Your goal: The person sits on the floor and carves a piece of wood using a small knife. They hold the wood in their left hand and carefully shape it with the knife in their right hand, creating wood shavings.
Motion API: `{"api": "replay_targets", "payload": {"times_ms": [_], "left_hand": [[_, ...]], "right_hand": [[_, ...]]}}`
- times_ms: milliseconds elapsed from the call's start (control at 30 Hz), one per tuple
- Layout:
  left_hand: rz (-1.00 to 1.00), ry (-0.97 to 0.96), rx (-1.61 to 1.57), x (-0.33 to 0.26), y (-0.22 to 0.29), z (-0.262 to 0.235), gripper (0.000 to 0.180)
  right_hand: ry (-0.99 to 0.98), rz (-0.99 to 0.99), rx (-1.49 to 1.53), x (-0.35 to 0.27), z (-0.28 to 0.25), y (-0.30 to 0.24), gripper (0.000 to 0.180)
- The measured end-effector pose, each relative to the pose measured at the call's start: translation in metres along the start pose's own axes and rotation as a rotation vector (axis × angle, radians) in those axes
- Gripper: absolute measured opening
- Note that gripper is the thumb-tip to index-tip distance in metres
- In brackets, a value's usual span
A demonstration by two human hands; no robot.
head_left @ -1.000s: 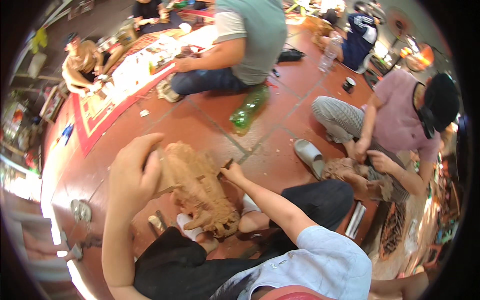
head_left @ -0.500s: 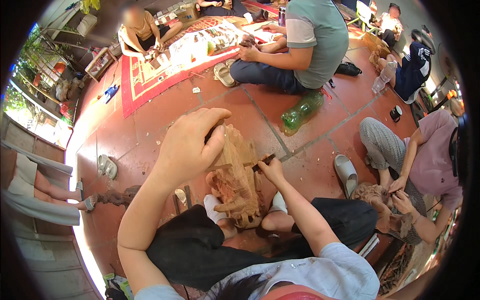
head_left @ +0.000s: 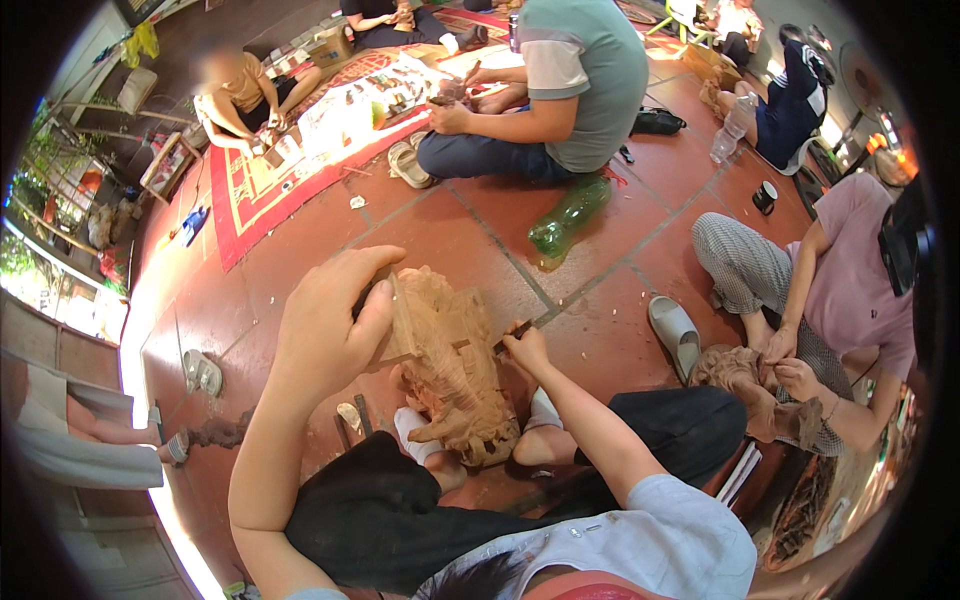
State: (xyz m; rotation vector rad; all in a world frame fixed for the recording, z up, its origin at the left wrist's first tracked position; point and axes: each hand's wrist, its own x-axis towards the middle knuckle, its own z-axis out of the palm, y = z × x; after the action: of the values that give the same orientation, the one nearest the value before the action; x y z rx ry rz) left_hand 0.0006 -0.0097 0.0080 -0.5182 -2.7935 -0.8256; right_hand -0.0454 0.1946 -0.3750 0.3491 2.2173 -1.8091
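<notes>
— First, at the centre?
— Carved wood (head_left: 450,400), pale brown and deeply cut, set over red floor tiles (head_left: 620,300) between left foot (head_left: 410,425) and right foot (head_left: 543,408), both in light socks; upright or leaning, cannot tell

— And in hand?
— In the left hand (head_left: 335,315), a straight-edged wooden piece (head_left: 403,325), gripped between thumb and fingers at the upper left of the carved wood; in the right hand (head_left: 528,350), closed in a fist, a slim dark tool (head_left: 519,327) at the opposite side; too blurred to tell whether touching

— Any trouble possible from here?
— By judgement, a skid of the slim dark tool and an unwanted gouge, from awkward grain or a poor angle; a rocking or twist of the carved wood too, with both hands taken and perhaps only the feet for bracing; a nick to an ankle, with bare skin so near the work

— And farther out?
— Just left of the left foot, loose tools (head_left: 350,415) on the tiles, easily knocked; ahead, a green bottle (head_left: 568,222) on its side; to the right, a grey slipper (head_left: 675,330) and a seated co-worker (head_left: 850,240) in pink, both hands at another carving (head_left: 730,370)
</notes>
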Motion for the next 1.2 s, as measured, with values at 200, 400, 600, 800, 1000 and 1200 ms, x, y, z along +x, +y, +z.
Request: {"api": "replay_targets", "payload": {"times_ms": [200,400,600,800,1000,1200], "left_hand": [[0.025,0.068,-0.006,-0.001,-0.002,0.003,0.029],[0.029,0.019,0.005,0.002,0.0,0.001,0.031],[-0.008,0.008,0.007,-0.001,0.003,-0.001,0.031],[0.006,0.011,0.006,-0.001,0.002,0.002,0.031],[0.004,0.015,-0.007,-0.002,0.002,-0.003,0.031],[-0.012,-0.015,0.021,0.002,0.005,-0.003,0.031]], "right_hand": [[-0.09,-0.09,0.275,-0.025,0.002,-0.023,0.01],[0.159,-0.265,-0.154,-0.014,0.024,0.004,0.012],[0.054,-0.13,0.184,-0.02,0.001,-0.017,0.01],[0.201,-0.366,-0.173,-0.023,0.02,-0.003,0.015],[0.132,-0.17,0.008,-0.009,0.005,0.006,0.019],[0.141,-0.244,0.065,-0.038,0.015,-0.003,0.011]]}}
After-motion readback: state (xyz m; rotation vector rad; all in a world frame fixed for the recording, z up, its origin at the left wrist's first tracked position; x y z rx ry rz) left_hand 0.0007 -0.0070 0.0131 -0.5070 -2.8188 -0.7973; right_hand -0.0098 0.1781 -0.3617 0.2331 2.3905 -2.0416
